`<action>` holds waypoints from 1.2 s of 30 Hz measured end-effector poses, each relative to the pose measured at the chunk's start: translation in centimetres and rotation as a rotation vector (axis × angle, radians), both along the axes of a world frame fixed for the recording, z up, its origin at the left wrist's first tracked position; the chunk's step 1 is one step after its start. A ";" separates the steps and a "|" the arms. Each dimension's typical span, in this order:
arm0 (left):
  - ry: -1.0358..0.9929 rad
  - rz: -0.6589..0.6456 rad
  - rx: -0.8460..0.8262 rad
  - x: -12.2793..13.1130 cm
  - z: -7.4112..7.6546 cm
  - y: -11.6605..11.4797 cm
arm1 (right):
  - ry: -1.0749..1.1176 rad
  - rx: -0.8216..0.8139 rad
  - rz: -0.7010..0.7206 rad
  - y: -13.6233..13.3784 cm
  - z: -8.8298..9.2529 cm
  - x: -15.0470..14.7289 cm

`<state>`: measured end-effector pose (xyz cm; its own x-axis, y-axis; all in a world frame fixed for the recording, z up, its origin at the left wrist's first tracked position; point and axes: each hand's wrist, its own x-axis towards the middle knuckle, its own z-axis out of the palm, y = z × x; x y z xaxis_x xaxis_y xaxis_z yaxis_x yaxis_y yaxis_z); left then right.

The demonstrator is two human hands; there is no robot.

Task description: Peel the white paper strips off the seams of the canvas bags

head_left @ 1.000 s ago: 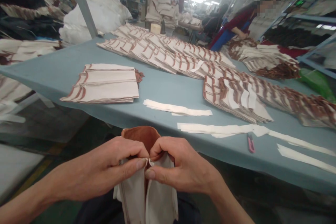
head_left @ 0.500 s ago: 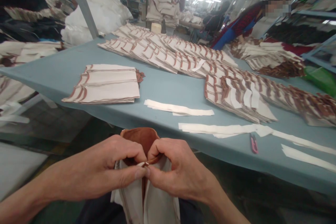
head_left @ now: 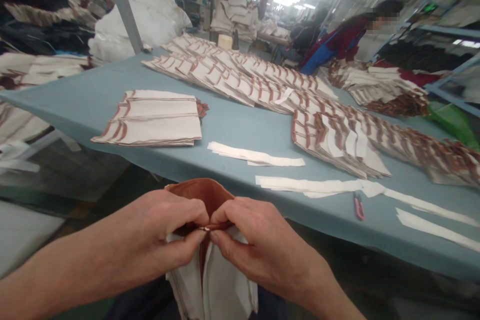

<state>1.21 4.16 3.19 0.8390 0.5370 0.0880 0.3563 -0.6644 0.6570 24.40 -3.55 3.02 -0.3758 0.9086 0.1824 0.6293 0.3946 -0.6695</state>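
Observation:
A cream cloth piece with a brown lining (head_left: 225, 280) hangs over my lap, its lined opening facing up. My left hand (head_left: 161, 237) pinches the rim of this opening between thumb and forefinger. Right beside it, my right hand (head_left: 255, 240) pinches the same rim, the two sets of fingertips almost meeting. A small pale bit of the edge shows between the thumbs. Below them a gap runs down the front of the cloth, with brown showing inside. My fingers hide most of the gripped edge.
On the blue-covered table (head_left: 243, 122) lie a stack of cream pieces (head_left: 161, 120), long overlapping rows of similar pieces (head_left: 232, 72), white strips (head_left: 311, 185) and pink thread snips (head_left: 359, 206). A co-worker (head_left: 341, 40) leans over a pile at the far right.
My fingertips have shifted slightly along the rim, and the lined opening is spread a little wider. The co-worker at the back has moved left and bent lower.

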 end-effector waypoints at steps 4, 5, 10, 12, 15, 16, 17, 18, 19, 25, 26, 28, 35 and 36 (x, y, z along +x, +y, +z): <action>-0.043 0.035 -0.022 0.5 -1.1 -0.8 | -0.009 -0.012 -0.028 -0.3 -0.2 0.1; -0.044 0.050 -0.030 0.6 -1.3 -0.9 | -0.026 0.028 -0.026 -0.4 -0.4 0.2; -0.012 0.074 -0.083 0.7 -1.7 -1.2 | -0.160 0.300 -0.006 -0.5 -0.9 -0.1; -0.009 0.085 -0.103 0.7 -1.8 -1.2 | -0.208 0.378 -0.010 -0.6 -0.7 -0.4; 0.006 0.111 -0.150 0.6 -2.0 -1.3 | -0.294 0.472 0.018 -0.7 -0.4 -0.8; 0.016 0.121 -0.168 0.6 -2.1 -1.3 | -0.317 0.494 0.037 -0.6 -0.5 -0.8; 0.025 0.126 -0.184 0.6 -2.2 -1.4 | -0.337 0.513 0.053 -0.4 -0.7 -0.7; 0.029 0.126 -0.194 0.7 -2.3 -1.5 | -0.355 0.529 0.063 -0.2 -1.0 -0.5; 0.028 0.126 -0.198 0.8 -2.4 -1.5 | -0.368 0.543 0.062 0.2 -1.3 -0.3; -0.004 0.160 -0.236 0.3 -2.9 -1.7 | -0.079 0.313 0.010 1.8 -2.8 1.3; -0.006 0.160 -0.260 0.0 -3.0 -1.6 | -0.024 0.261 0.037 1.7 -2.8 1.3; -0.007 0.161 -0.291 -0.5 -3.2 -1.4 | 0.029 0.252 0.077 1.5 -2.8 1.0; -0.005 0.177 -0.214 -0.4 -2.9 -1.3 | -0.178 0.462 0.063 1.2 -3.1 -0.1; 0.000 0.175 -0.206 -0.3 -2.8 -1.3 | -0.215 0.479 0.073 1.1 -3.0 -0.2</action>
<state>0.91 2.85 0.39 0.7321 0.6802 -0.0379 0.4537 -0.4453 0.7719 24.21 -2.41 -0.02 -0.5093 0.7128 0.4822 0.6924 0.6721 -0.2622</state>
